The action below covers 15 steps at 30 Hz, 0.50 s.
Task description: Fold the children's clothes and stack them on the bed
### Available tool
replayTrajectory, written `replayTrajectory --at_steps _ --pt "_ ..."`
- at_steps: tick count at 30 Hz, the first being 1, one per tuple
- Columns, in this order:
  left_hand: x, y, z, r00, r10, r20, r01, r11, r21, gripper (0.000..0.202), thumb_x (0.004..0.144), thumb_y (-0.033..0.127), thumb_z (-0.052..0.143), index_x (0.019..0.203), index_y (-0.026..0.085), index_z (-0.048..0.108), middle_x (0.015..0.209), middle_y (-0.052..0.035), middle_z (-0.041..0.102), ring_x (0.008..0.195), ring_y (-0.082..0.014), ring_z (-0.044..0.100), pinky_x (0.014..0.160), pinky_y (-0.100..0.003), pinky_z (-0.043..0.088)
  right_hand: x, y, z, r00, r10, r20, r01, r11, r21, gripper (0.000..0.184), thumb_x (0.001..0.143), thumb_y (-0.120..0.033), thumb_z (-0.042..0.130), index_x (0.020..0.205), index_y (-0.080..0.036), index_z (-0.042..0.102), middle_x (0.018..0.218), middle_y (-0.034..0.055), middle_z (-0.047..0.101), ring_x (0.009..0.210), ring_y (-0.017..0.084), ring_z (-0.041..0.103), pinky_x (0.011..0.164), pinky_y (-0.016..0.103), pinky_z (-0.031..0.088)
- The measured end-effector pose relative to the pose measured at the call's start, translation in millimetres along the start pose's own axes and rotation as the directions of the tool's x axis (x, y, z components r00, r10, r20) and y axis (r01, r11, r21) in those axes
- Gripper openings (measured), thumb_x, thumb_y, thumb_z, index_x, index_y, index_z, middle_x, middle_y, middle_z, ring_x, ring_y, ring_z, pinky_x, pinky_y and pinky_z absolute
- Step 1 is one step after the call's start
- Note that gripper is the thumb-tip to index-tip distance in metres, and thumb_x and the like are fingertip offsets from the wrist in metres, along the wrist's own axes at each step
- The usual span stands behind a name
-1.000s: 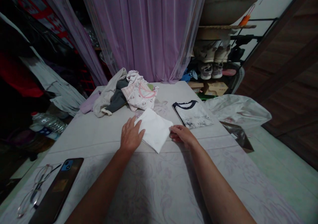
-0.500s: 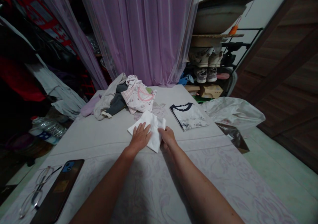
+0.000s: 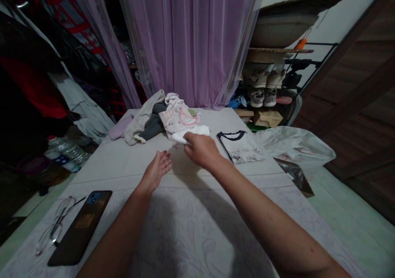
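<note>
My right hand [image 3: 199,149] is shut on a bunched white cloth [image 3: 189,134], which it holds up near the far end of the bed-like surface. My left hand [image 3: 156,171] lies open a little to the left and nearer to me, touching nothing but perhaps the sheeted surface [image 3: 101,167]. Just beyond the cloth is a pile of clothes [image 3: 154,121], with a white garment with pink print [image 3: 179,117] on top. To the right of my right hand lies a folded white T-shirt with a navy collar [image 3: 240,147].
A phone [image 3: 80,227] and glasses [image 3: 55,226] lie at the near left. A plastic water bottle [image 3: 66,154] stands off the left edge. A plastic bag [image 3: 293,148] lies beyond the right edge. Behind are a lilac curtain [image 3: 191,43] and a rack with shoes [image 3: 262,89].
My right hand has gathered the white cloth and lifted it away toward the clothes pile. My left hand has let go, moved left and turned open.
</note>
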<state>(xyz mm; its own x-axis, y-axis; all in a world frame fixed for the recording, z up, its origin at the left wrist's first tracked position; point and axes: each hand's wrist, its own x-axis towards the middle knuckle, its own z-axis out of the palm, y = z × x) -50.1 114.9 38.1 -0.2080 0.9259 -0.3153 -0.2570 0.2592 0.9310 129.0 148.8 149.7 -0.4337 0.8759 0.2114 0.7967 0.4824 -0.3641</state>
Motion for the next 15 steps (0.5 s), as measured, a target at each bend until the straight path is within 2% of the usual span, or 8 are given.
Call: replayTrajectory --at_steps 1,3,5,7,9,10,12,15 --pt "0.0 0.2 -7.1 0.998 -0.050 -0.028 0.049 0.998 -0.039 0.058 0.100 0.053 0.023 0.141 0.017 0.043 0.144 -0.0166 0.050 0.118 -0.0229 0.061 0.096 -0.038 0.051 -14.9 -11.8 13.4 0.993 -0.070 0.093 0.075 0.996 -0.051 0.027 0.084 -0.021 0.052 0.106 -0.020 0.067 0.098 0.0099 0.072 0.088 0.024 0.065 0.075 0.031 0.044" --pt "-1.0 -0.8 -20.5 0.988 -0.147 -0.057 0.143 0.988 -0.062 0.057 0.099 0.053 0.026 0.138 0.015 0.044 0.140 -0.0176 0.054 0.112 -0.0220 0.064 0.090 -0.035 0.054 -45.6 -27.8 42.2 0.937 -0.190 0.293 0.219 0.973 -0.070 0.025 0.085 -0.023 0.052 0.105 -0.019 0.067 0.101 0.0108 0.072 0.091 0.024 0.065 0.074 0.030 0.044" --pt "-3.9 -2.9 -31.7 0.979 -0.200 -0.042 0.200 0.980 -0.008 0.049 0.097 0.052 0.038 0.130 0.017 0.049 0.138 -0.0170 0.056 0.105 -0.0203 0.067 0.085 -0.032 0.055 -70.5 -29.9 64.8 0.877 -0.252 0.408 0.279 0.960 -0.006 0.026 0.085 -0.036 0.057 0.101 -0.019 0.068 0.101 0.0107 0.072 0.092 0.025 0.065 0.075 0.031 0.045" --pt "-7.3 -5.2 -39.2 0.981 -0.193 -0.008 0.193 0.977 0.086 0.045 0.090 0.050 0.056 0.122 0.018 0.053 0.135 -0.0154 0.058 0.099 -0.0182 0.069 0.080 -0.028 0.055 -84.1 -16.6 76.5 0.910 -0.160 0.382 0.167 0.986 0.015 0.026 0.088 -0.038 0.053 0.097 -0.020 0.069 0.098 0.0097 0.072 0.093 0.024 0.065 0.077 0.031 0.046" --pt "-8.7 -6.9 -42.0 0.984 -0.175 0.032 0.167 0.971 0.172 0.051 0.080 0.050 0.068 0.118 0.018 0.054 0.127 -0.0138 0.064 0.093 -0.0166 0.069 0.077 -0.026 0.054 -85.4 9.1 80.5 0.969 0.032 0.246 -0.036 0.999 0.013 0.026 0.091 -0.033 0.047 0.099 -0.020 0.069 0.102 0.0097 0.071 0.097 0.023 0.064 0.082 0.031 0.045" --pt "-7.9 -7.4 -41.5 0.984 -0.170 0.047 0.157 0.965 0.210 0.055 0.077 0.052 0.071 0.116 0.017 0.055 0.121 -0.0127 0.066 0.090 -0.0161 0.069 0.076 -0.025 0.053 -82.4 24.6 81.6 0.979 0.128 0.160 -0.134 0.991 0.027 0.027 0.090 -0.030 0.048 0.104 -0.020 0.068 0.107 0.0103 0.070 0.101 0.023 0.064 0.084 0.030 0.044" --pt "-2.5 -8.0 -37.2 0.987 -0.152 0.043 0.133 0.948 0.289 0.059 0.075 0.054 0.071 0.116 0.016 0.055 0.114 -0.0109 0.069 0.088 -0.0164 0.069 0.072 -0.024 0.051 -72.3 55.9 85.4 0.954 0.301 0.008 -0.301 0.949 0.093 0.033 0.088 -0.029 0.050 0.116 -0.019 0.064 0.118 0.0113 0.066 0.107 0.022 0.061 0.089 0.029 0.043" --pt "12.3 -8.1 -24.6 0.999 -0.012 -0.048 0.034 0.870 0.491 0.055 0.076 0.048 0.069 0.120 0.017 0.056 0.113 -0.0100 0.069 0.090 -0.0186 0.067 0.070 -0.024 0.049 -54.7 91.4 97.2 0.873 0.482 0.072 -0.477 0.814 0.331 0.036 0.085 -0.037 0.055 0.113 -0.018 0.065 0.095 0.0055 0.072 0.088 0.019 0.066 0.077 0.028 0.046"
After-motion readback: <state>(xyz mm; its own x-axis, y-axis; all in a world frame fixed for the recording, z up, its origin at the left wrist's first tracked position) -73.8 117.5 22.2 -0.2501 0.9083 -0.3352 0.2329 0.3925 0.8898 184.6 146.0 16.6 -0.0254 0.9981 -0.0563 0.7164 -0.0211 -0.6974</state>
